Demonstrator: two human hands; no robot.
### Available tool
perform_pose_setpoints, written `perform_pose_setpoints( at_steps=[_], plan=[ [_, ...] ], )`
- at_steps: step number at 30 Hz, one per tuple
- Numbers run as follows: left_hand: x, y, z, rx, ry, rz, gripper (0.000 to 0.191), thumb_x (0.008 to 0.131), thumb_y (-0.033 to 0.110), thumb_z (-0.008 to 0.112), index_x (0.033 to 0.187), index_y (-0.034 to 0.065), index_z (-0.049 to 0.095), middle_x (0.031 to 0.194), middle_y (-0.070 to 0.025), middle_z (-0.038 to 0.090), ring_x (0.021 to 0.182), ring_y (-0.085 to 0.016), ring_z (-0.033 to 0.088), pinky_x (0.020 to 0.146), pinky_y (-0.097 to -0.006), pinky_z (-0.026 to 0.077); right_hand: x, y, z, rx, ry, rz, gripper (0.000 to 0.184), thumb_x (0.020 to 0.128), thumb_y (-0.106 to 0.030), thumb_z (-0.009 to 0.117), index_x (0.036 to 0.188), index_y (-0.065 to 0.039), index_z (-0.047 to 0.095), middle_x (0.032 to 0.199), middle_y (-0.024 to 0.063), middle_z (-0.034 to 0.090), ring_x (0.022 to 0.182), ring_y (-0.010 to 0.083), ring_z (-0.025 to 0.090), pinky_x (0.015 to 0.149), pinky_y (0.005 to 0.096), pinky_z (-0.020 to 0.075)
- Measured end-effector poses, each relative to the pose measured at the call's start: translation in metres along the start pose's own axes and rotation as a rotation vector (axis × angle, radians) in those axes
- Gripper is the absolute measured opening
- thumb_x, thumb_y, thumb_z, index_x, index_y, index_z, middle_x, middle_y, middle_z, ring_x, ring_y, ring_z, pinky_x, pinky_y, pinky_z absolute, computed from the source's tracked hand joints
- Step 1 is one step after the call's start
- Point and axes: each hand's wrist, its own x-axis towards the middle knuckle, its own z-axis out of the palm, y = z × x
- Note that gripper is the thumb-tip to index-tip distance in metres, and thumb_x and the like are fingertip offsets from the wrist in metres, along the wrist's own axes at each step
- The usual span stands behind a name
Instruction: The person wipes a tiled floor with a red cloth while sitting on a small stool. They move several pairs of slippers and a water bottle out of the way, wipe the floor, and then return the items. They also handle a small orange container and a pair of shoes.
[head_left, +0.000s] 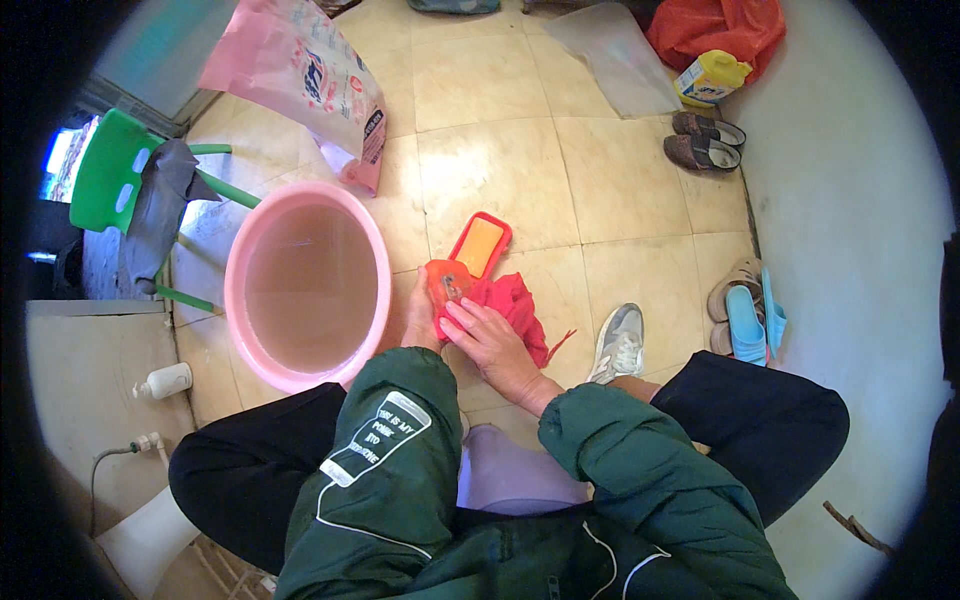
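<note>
My left hand (421, 316) grips the left edge of a red-orange object (448, 283) with a dark patch on it; whether this is cloth or plastic I cannot tell. My right hand (487, 345) lies over its lower part with the fingers extended. A crumpled red cloth (517, 304) hangs beside and beneath the right hand, a thin string trailing from it. Just beyond the hands, a yellow-orange bar of soap (480, 246) rests in a red soap dish (503, 235). To the left stands a pink basin (383, 292) holding cloudy brownish water (311, 289).
A pink plastic bag (300, 82) stands behind the basin, and a green chair (109, 172) with a grey cloth (161, 210) is at left. Blue slippers (745, 322), dark shoes (701, 152) and a yellow bottle (711, 77) line the right wall. A white pump bottle (169, 380) lies lower left.
</note>
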Motion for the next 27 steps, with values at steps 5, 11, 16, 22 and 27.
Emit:
perform_pose_setpoints(
  at_steps=[5, 11, 16, 22, 27],
  plan=[
    [0.002, -0.001, 0.003, -0.034, -0.032, -0.017, 0.066, 0.1, 0.062, 0.032, 0.132, 0.0086, 0.053, 0.124, -0.0137, 0.062, 0.112, -0.027, 0.061, 0.096, -0.0456, 0.051, -0.003, 0.005, 0.002, -0.038, 0.04, -0.064, 0.039, 0.088, -0.014, 0.053, 0.126, -0.007, 0.057, 0.139, 0.0131, 0.051, 0.132, 0.032, 0.046, 0.108, 0.0458, 0.0394],
    [0.005, -0.021, 0.024, -0.036, -0.063, -0.032, 0.068, 0.099, 0.063, 0.031, 0.133, 0.0081, 0.052, 0.124, -0.0135, 0.062, 0.113, -0.027, 0.061, 0.096, -0.0462, 0.051, 0.022, 0.036, -0.006, 0.179, 0.277, 0.506, 0.037, 0.088, 0.002, 0.05, 0.124, -0.003, 0.059, 0.131, 0.0219, 0.055, 0.123, 0.0396, 0.051, 0.106, 0.0465, 0.0409],
    [0.002, -0.018, 0.028, 0.003, -0.191, -0.039, 0.082, 0.092, 0.074, 0.031, 0.137, 0.0078, 0.049, 0.129, -0.0147, 0.06, 0.117, -0.029, 0.06, 0.101, -0.0473, 0.049, 0.015, 0.028, -0.017, 0.137, 0.268, 0.368, 0.037, 0.089, 0.001, 0.051, 0.124, -0.005, 0.06, 0.131, 0.0202, 0.056, 0.125, 0.0386, 0.051, 0.106, 0.0461, 0.0405],
    [0.001, -0.009, 0.03, 0.111, -0.128, -0.092, 0.078, 0.093, 0.071, 0.034, 0.138, 0.0084, 0.049, 0.128, -0.0134, 0.06, 0.117, -0.028, 0.059, 0.101, -0.0465, 0.049, 0.006, 0.013, -0.011, -0.055, 0.242, 0.134, 0.049, 0.085, 0.001, 0.054, 0.133, -0.006, 0.053, 0.137, 0.0177, 0.052, 0.127, 0.0375, 0.05, 0.105, 0.0461, 0.0404],
    [-0.009, -0.015, 0.039, 0.244, -0.122, -0.19, 0.064, 0.096, 0.059, 0.047, 0.136, 0.0082, 0.049, 0.121, -0.0088, 0.064, 0.111, -0.022, 0.062, 0.096, -0.0394, 0.052, 0.028, 0.054, -0.02, 0.15, 0.388, 0.435, 0.042, 0.086, 0.005, 0.051, 0.126, -0.005, 0.057, 0.127, 0.0183, 0.058, 0.117, 0.0365, 0.057, 0.098, 0.0418, 0.0469]
  ],
)
